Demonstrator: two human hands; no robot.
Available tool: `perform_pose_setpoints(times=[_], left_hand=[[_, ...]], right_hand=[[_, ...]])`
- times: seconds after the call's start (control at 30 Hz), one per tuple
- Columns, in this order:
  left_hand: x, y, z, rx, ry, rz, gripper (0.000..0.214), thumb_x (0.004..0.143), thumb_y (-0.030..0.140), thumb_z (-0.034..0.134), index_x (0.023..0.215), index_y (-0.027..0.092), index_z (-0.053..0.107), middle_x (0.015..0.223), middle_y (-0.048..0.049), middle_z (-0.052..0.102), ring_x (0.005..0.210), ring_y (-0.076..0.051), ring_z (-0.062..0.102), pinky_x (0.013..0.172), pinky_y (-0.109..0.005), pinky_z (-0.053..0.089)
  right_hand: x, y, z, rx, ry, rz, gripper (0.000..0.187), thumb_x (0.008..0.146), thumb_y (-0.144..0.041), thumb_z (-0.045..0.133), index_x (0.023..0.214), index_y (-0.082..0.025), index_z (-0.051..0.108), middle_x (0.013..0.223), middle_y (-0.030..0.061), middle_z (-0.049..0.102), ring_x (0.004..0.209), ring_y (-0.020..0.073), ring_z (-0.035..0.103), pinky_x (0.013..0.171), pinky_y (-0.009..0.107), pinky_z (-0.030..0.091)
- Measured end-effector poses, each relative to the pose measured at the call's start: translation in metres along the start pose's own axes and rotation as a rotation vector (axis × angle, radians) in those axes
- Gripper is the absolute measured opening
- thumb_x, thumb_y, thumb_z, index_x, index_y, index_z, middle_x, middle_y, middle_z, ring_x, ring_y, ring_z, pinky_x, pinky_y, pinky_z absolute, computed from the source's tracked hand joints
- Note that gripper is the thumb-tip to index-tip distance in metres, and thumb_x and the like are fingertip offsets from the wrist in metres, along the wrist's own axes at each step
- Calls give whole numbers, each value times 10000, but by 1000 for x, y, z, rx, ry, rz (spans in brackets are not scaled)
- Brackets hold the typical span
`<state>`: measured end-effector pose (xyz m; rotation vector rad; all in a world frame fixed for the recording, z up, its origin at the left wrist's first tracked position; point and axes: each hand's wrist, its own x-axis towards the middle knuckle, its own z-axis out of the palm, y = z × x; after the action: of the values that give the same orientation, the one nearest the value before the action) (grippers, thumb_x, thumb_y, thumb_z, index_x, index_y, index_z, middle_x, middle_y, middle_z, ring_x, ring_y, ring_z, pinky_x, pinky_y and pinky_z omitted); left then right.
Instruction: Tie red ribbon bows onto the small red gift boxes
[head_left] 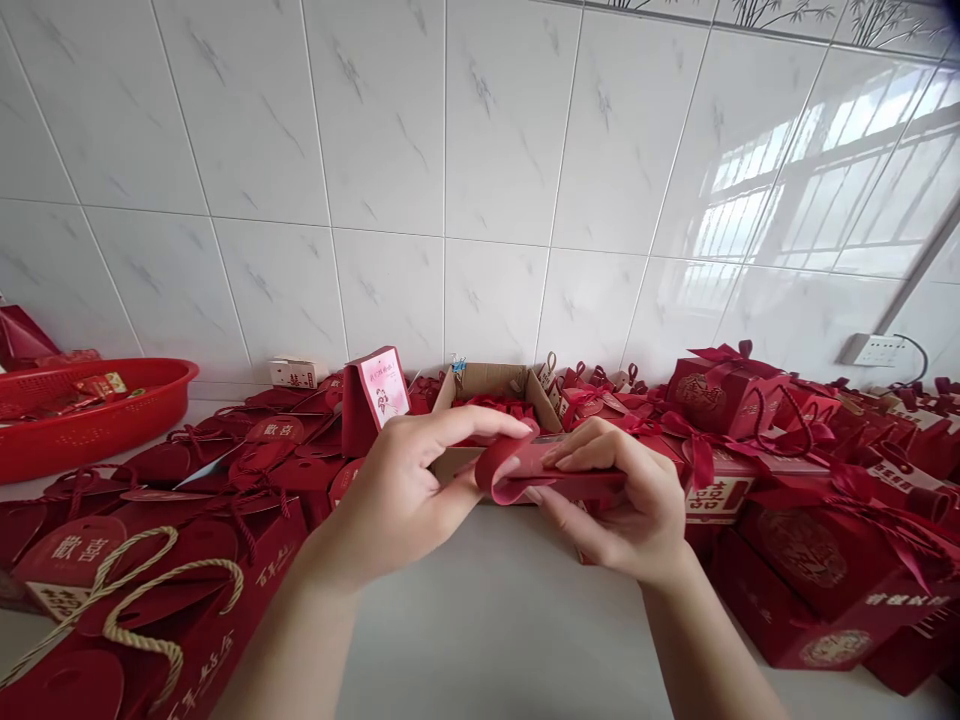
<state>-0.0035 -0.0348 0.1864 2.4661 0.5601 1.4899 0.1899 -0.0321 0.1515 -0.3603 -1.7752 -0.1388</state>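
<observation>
Between my two hands, above the pale tabletop (495,620), is a red folded-card gift box (517,470), its near-left end curled over into a rounded flap. My left hand (420,480) pinches that curled flap between thumb and fingers. Wrapped around the box's right part is my right hand (622,490), fingers on top and thumb beneath. Just behind the hands stands an open cardboard carton (491,380) with red items inside; its front is partly hidden by my hands and the box.
Red gift boxes with cords (202,560) crowd the left side. A red plastic basket (165,400) stands at the far left. A pink-and-red tent-shaped box (367,400) is upright near the carton. Ribboned red boxes (817,560) fill the right, before a tiled wall (495,170).
</observation>
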Motion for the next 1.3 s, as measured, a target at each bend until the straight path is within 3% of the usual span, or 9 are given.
perform_pose_setpoints(times=[0.13, 0.3, 0.53, 0.8, 0.9, 1.07, 1.3], left_hand=[[4, 2, 4, -26, 47, 21, 171, 800, 84, 632, 861, 225, 706, 880, -25, 717, 829, -157, 674, 709, -231, 573], [4, 6, 9, -103, 49, -73, 225, 823, 47, 573, 901, 216, 701, 805, -6, 725, 723, -138, 687, 647, -219, 594], [5, 9, 14, -161, 90, -100, 144, 830, 114, 606, 865, 216, 703, 780, -18, 731, 705, -170, 699, 583, -240, 606], [4, 10, 12, -261, -18, -126, 81, 850, 201, 610, 874, 189, 687, 788, -51, 713, 635, -142, 660, 496, -208, 546], [2, 6, 8, -263, -96, -134, 87, 840, 192, 615, 906, 196, 672, 834, -59, 708, 692, -153, 659, 564, -234, 560], [0, -2, 2, -357, -200, 17, 217, 807, 115, 567, 996, 187, 648, 950, -102, 681, 915, -236, 658, 815, -391, 563], [0, -10, 9, -289, -109, 96, 160, 800, 101, 651, 851, 251, 674, 858, -46, 719, 861, -207, 667, 831, -405, 547]], right_hand=[[0, 1, -2, 9, 8, -5, 270, 679, -102, 720, 807, -210, 507, 702, 17, 607, 635, 164, 601, 545, 312, 501], [1, 0, -4, 2, 20, 1, 241, 694, -118, 709, 799, -212, 514, 711, 23, 623, 635, 166, 609, 541, 312, 509], [2, -1, -4, 50, 22, 18, 262, 679, -102, 725, 799, -206, 516, 718, 29, 628, 650, 175, 626, 561, 329, 535], [3, -3, -3, 78, 45, 32, 241, 691, -122, 725, 804, -207, 530, 725, 28, 635, 639, 165, 623, 548, 309, 537], [2, -2, -4, 47, 64, -5, 235, 688, -120, 723, 797, -207, 534, 712, 25, 631, 615, 158, 609, 538, 312, 531], [1, -3, -5, 31, 98, -74, 248, 675, -89, 722, 818, -205, 557, 695, 31, 632, 598, 167, 610, 511, 326, 521], [2, -6, -5, 46, 110, -190, 271, 671, -34, 711, 862, -190, 598, 718, 51, 663, 632, 189, 636, 507, 349, 518]])
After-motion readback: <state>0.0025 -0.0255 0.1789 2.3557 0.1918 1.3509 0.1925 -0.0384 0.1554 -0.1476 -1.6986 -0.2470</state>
